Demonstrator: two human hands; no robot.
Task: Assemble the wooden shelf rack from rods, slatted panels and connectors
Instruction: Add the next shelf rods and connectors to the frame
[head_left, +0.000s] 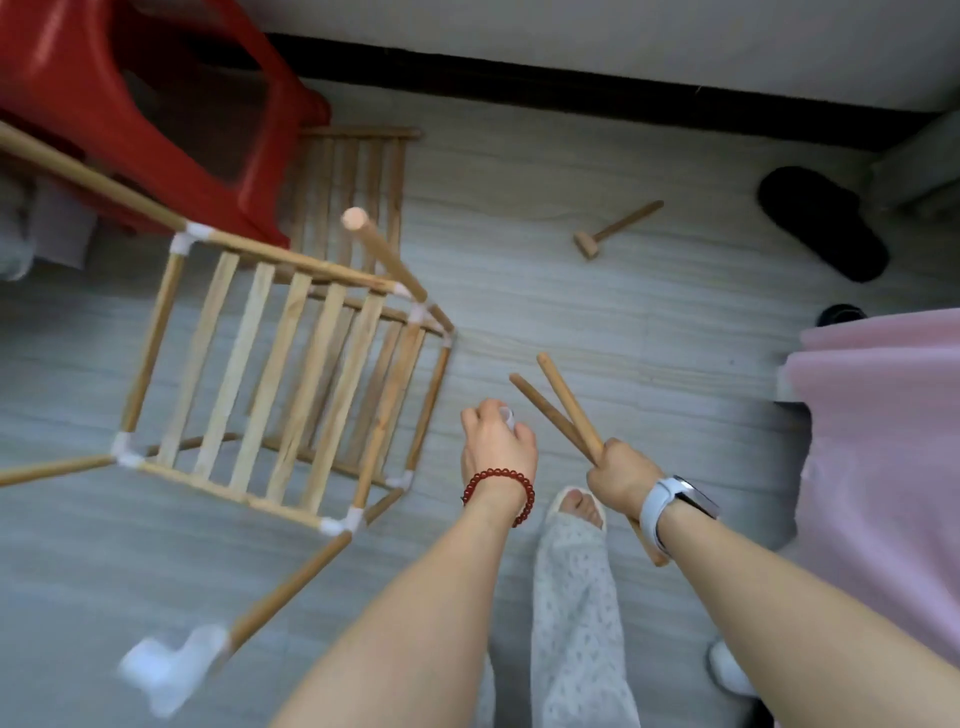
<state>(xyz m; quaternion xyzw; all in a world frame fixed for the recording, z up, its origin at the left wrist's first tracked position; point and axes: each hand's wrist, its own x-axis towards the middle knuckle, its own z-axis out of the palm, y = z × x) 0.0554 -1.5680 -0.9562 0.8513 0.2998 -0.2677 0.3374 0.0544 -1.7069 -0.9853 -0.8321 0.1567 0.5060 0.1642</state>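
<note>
Grey wood-grain floor with a red plastic stool at upper left. Partly built shelf rack stands left of centre, rods joined by white connectors. Right hand, grip clamped on two rods. Left hand, grip curled around a small white connector. Wooden mallet and a loose slatted panel lie on the floor.

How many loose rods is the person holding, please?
2: both rods are gripped in the right hand, crossing in a V above the floor. The left hand holds only a small white piece, probably a connector.
</note>
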